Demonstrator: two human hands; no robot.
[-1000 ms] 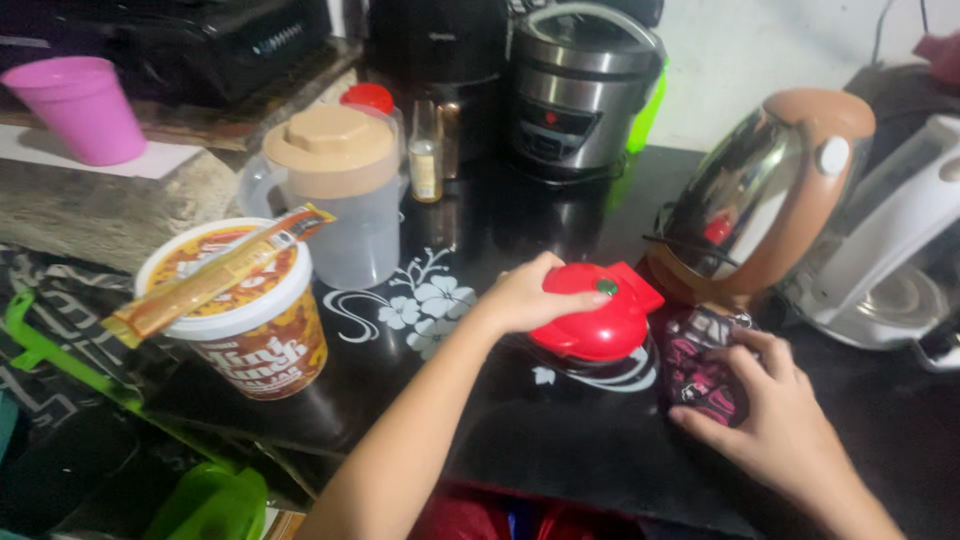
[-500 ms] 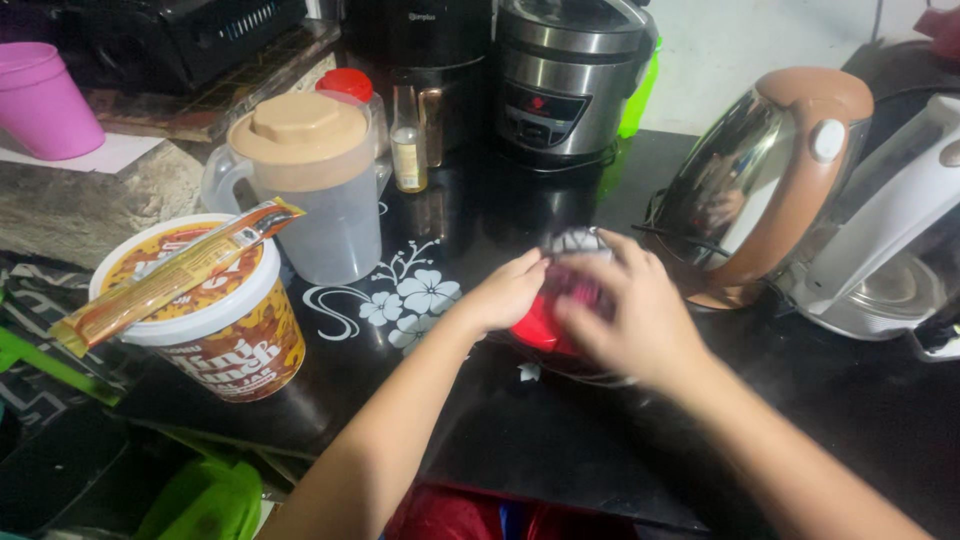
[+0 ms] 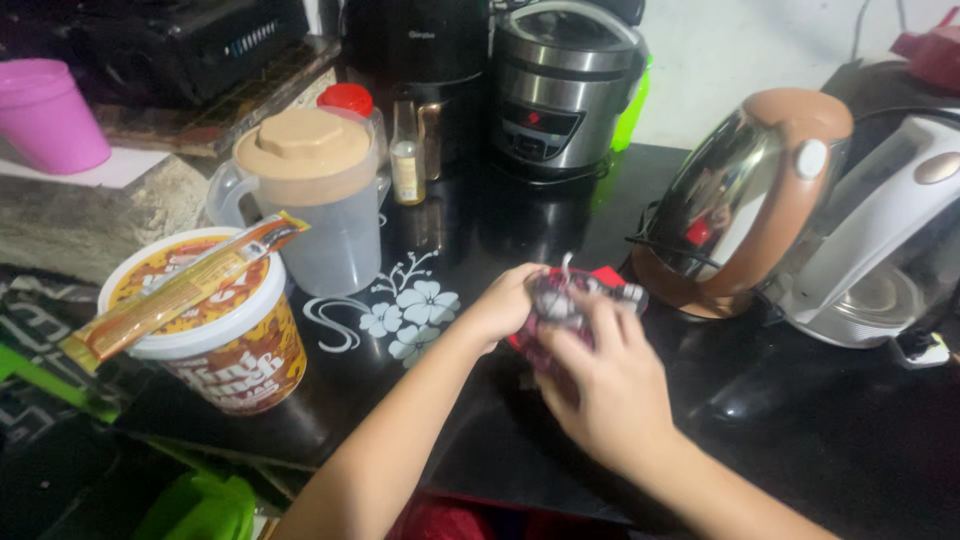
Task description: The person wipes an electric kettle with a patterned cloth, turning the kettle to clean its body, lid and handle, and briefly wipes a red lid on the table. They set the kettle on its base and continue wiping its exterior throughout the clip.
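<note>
My left hand (image 3: 508,300) rests against the left side of a small round red appliance (image 3: 607,277) on the black counter, holding it. Over its lid, my right hand (image 3: 600,385) presses a dark patterned cloth with pink marks (image 3: 555,300). The cloth and my right hand hide most of the red appliance; only a red corner shows beside my fingers.
A round tub with a long sachet on its lid (image 3: 205,320) stands at left, a clear jug with a tan lid (image 3: 305,195) behind it. A silver-and-brown kettle (image 3: 745,200) and a white kettle (image 3: 890,240) stand at right. A rice cooker (image 3: 560,90) is at the back.
My right hand picked the patterned cloth up from the counter to the right of the red appliance and brought it over the lid. My left hand stayed on the appliance's left side.
</note>
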